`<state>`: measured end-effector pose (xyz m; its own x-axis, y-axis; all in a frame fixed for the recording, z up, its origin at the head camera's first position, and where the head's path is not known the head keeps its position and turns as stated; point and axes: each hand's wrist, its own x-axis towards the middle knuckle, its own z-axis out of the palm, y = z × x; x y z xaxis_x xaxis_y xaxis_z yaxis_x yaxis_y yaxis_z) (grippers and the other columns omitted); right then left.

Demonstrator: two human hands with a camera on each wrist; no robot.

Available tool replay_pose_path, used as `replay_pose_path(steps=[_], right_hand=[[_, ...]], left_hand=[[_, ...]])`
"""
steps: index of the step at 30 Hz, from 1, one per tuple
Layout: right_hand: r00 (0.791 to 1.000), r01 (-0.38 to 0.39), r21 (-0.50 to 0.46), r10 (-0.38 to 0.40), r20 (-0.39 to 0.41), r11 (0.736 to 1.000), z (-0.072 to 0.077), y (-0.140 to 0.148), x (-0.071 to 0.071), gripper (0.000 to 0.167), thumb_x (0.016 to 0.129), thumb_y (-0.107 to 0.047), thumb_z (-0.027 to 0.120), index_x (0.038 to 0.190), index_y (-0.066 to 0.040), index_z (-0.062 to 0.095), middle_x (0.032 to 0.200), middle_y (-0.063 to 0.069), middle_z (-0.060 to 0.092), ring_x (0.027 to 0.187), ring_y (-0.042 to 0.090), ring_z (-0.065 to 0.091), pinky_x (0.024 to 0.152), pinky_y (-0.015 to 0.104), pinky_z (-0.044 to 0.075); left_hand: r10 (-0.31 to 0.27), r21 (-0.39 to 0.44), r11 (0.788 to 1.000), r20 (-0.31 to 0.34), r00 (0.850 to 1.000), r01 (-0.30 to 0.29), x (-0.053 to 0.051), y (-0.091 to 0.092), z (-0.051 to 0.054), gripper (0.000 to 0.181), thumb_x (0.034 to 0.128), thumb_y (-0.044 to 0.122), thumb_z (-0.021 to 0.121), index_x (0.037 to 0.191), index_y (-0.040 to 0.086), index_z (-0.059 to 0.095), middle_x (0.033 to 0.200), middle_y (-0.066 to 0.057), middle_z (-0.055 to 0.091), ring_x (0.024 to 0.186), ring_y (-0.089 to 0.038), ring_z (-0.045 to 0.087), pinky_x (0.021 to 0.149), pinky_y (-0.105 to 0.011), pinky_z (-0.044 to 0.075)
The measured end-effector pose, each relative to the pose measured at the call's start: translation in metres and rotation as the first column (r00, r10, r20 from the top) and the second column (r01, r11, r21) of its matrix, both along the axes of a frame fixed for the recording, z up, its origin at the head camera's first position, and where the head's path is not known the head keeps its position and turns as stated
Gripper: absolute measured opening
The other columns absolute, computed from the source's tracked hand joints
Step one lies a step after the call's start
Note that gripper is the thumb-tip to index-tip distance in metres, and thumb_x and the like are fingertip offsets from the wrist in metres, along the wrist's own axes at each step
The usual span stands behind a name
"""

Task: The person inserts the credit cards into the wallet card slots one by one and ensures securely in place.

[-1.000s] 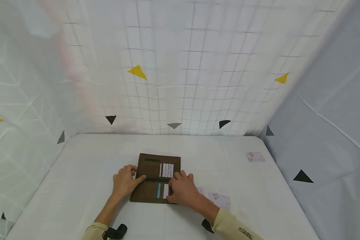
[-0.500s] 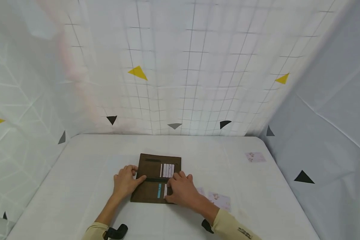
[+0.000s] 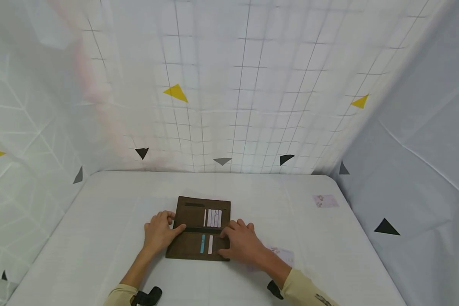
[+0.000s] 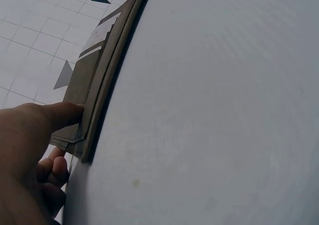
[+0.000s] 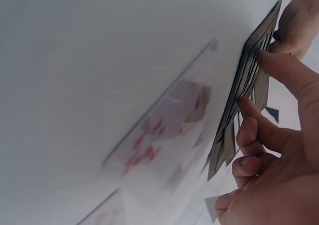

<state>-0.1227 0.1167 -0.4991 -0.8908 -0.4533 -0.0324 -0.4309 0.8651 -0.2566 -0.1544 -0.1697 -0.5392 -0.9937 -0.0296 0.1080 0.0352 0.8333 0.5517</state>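
A brown wallet (image 3: 189,245) lies spread flat on the white table, its fold running crosswise. Several white card edges (image 3: 214,218) show in its upper half. A blue card edge (image 3: 202,244) and a white card edge (image 3: 210,245) show in the lower half. My left hand (image 3: 160,233) holds the wallet's left side, thumb on top and fingers at the edge. At the lower right side, my right hand (image 3: 242,242) touches the wallet with the tips of thumb and index finger. In the right wrist view no card shows between them; the other fingers are loosely bent.
A pink-patterned card (image 3: 283,256) lies on the table right of the wallet, partly behind the right forearm. Another patterned card (image 3: 326,201) lies at the far right. White sheeting with yellow and dark triangles walls the table (image 3: 111,238) at the back and sides.
My right hand has shifted right, away from the white card edge in the lower half, which shows as a narrower strip than one second ago. My left hand stays in place.
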Motion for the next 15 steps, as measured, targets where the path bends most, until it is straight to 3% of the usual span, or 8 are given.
replay_pose_path(steps=[7, 15], right_hand=[[1.0, -0.016, -0.052, 0.016, 0.004, 0.999, 0.0, 0.029, -0.007, 0.044, 0.08, -0.05, 0.08, 0.113, -0.021, 0.071, 0.1, -0.01, 0.055, 0.093, 0.011, 0.043, 0.076, 0.037, 0.029], [0.998, -0.014, -0.099, 0.021, 0.063, 0.995, -0.001, 0.083, -0.028, 0.045, 0.081, -0.049, 0.081, 0.119, -0.029, 0.068, 0.107, -0.01, 0.057, 0.097, 0.009, 0.04, 0.078, 0.037, 0.028]], left_hand=[[0.005, 0.005, 1.0, -0.01, 1.0, -0.004, 0.002, 0.001, 0.003, 0.05, 0.0829, 0.043, 0.081, 0.111, 0.005, 0.063, 0.088, -0.002, 0.058, 0.086, -0.025, 0.053, 0.077, -0.046, 0.034], [0.005, 0.002, 1.0, -0.004, 1.0, -0.005, 0.002, 0.002, 0.002, 0.051, 0.0835, 0.044, 0.08, 0.112, 0.005, 0.063, 0.089, -0.003, 0.058, 0.087, -0.025, 0.053, 0.077, -0.046, 0.033]])
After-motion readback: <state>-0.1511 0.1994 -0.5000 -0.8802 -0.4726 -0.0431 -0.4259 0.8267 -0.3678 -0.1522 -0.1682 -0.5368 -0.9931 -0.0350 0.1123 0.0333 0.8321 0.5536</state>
